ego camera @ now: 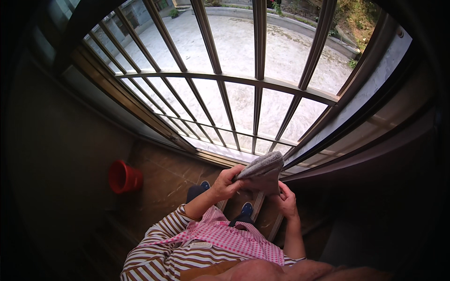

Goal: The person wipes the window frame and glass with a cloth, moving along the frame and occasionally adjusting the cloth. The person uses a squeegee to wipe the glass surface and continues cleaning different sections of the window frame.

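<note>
A folded grey cloth (263,172) is held up in front of me, before the lower part of a barred window. My left hand (226,183) grips its left edge, thumb and fingers on either side. My right hand (286,201) pinches its lower right corner. The cloth looks fluffy along the top fold and smoother below. Behind it stand the window's metal bars (259,42), joined by a crossbar (211,76).
A red plastic bucket (126,176) stands on the brown floor (161,168) to the left, by a dark wall. Steps with striped edges (276,227) lie under and beside my feet. A dark curtain or wall edge is at the right. Outside is a pale paved yard.
</note>
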Motion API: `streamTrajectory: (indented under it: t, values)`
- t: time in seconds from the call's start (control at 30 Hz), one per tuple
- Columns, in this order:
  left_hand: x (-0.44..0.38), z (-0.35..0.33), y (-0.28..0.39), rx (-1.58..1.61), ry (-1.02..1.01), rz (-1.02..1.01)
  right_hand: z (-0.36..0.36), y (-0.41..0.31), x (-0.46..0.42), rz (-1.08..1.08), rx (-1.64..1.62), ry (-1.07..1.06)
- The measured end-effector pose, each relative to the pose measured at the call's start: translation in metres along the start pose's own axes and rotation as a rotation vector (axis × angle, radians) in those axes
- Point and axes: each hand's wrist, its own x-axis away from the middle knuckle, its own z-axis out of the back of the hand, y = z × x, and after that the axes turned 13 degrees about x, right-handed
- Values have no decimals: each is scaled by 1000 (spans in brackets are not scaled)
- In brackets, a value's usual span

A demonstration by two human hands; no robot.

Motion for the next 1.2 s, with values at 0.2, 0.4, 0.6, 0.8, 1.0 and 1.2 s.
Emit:
streamTrajectory:
  t: [0.2,0.4,0.6,0.8,1.0,1.2]
  values:
    - [-1,36,11,-273,12,-1,2,56,28,-87,398,163]
    - [6,82,5,-498,83,-49,0,100,50,-145,567,131]
    - [39,138,-9,-643,202,28,-14,133,47,-223,704,46]
    - [70,206,-46,-762,233,140,-52,185,40,-310,699,-66]
    - [97,264,-101,-980,215,359,-107,216,20,-397,715,-196]
    - [104,315,-197,-1192,116,427,-142,256,16,-589,661,-270]
